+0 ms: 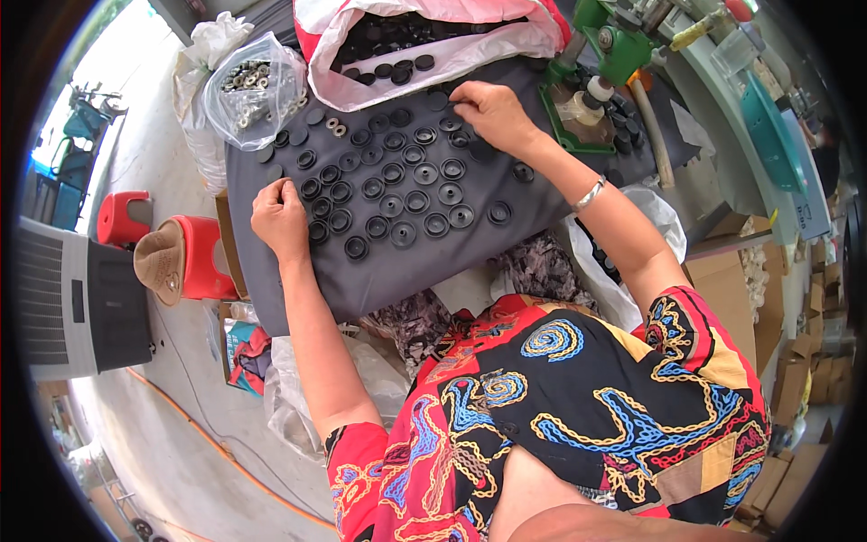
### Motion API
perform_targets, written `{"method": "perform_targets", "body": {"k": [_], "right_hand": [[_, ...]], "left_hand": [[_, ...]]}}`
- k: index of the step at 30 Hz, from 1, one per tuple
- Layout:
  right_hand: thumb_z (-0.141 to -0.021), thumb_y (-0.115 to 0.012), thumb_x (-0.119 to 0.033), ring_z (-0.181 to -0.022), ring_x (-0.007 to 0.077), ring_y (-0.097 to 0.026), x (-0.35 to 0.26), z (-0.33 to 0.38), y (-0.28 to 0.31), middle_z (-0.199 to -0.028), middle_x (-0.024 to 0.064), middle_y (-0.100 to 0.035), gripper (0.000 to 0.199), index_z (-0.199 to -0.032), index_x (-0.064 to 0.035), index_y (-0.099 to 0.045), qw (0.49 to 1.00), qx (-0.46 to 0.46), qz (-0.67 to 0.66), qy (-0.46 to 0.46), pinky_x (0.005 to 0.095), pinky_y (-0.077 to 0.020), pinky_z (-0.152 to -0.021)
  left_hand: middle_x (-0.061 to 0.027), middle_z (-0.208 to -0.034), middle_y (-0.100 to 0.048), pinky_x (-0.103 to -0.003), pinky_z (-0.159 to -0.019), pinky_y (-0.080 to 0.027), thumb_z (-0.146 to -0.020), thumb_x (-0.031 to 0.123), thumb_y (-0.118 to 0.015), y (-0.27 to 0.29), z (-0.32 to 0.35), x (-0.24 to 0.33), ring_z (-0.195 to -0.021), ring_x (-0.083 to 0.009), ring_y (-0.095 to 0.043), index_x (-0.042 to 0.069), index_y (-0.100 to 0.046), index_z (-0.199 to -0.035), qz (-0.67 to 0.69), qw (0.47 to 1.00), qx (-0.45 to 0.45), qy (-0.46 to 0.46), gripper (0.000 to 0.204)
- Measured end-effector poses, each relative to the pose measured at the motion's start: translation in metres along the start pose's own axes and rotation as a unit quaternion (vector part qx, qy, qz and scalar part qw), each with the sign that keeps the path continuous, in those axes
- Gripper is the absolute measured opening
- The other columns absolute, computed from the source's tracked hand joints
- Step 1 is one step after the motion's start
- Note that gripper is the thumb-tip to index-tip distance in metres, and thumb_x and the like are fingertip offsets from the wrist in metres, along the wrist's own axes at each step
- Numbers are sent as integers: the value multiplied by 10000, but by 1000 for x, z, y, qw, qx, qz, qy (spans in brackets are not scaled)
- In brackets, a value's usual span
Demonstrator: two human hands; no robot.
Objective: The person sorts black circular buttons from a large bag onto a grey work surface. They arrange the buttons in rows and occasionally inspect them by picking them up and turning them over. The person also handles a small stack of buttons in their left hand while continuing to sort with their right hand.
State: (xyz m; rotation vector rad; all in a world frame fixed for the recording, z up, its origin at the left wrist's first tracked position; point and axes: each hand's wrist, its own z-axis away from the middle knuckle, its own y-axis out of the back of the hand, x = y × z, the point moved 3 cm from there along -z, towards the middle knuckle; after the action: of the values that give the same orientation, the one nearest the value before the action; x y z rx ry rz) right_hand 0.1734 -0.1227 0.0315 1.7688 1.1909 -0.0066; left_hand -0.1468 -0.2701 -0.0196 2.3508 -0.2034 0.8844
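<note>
Head view: the left hand [281,222] is curled nearly closed at the left side of the table, thumb drawn against the bent fingers; whether anything is pinched between them I cannot tell. The right hand [495,116] reaches to the far side, palm down, with its fingers bent and partly closed; its fingertips are just beside a flat black disc [438,100], and I cannot tell whether they have hold of anything. Between the hands and nearer the body, many round black caps [403,234] lie in loose rows on the grey cloth [361,285] covering the table, the closest ones just right of the left hand. Beyond them are two small pale rings [340,130], touching or nearly so. Farther out, a white bag with red edges [352,94] lies open, with more black pieces inside. To its left stands a clear plastic bag [257,135] of small metal rings; to its right, past the right hand, is a green press [625,50], with a wooden handle [652,135] leaning beside it.
</note>
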Motion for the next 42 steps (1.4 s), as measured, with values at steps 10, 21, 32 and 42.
{"method": "perform_targets", "body": {"k": [10,21,32,42], "right_hand": [[-773,-623,-64,-773,289,-634,-22,27,-18,-808,101,-631,59,-826,-55,-600,980,-23,102,171,386,-505,-704],[-780,-638,-130,-809,231,-617,-7,32,11,-812,24,-622,68,-844,-109,-647,983,15,132,128,377,-451,-751],[-741,-737,-279,-849,245,-596,-19,43,8,-846,64,-611,212,-849,-110,-667,970,-43,217,98,381,-424,-758],[-773,-704,-180,-768,232,-613,-13,55,13,-773,44,-622,167,-910,-96,-656,949,-69,278,130,361,-427,-735]], "left_hand": [[-87,-813,-700,-333,-733,-505,-822,104,-668,0,-1,2,-803,-229,-648,38,-725,-833,7,1000,4,6,88],[-88,-826,-700,-333,-743,-505,-828,110,-667,-1,0,0,-813,-227,-648,40,-724,-843,10,1000,2,0,92],[-92,-822,-699,-329,-724,-504,-834,115,-670,-1,0,-5,-780,-220,-647,27,-724,-852,12,1000,-4,12,105],[-85,-803,-694,-317,-713,-502,-832,117,-676,-3,-1,-6,-756,-201,-634,34,-727,-858,11,1000,-3,5,100]]}}
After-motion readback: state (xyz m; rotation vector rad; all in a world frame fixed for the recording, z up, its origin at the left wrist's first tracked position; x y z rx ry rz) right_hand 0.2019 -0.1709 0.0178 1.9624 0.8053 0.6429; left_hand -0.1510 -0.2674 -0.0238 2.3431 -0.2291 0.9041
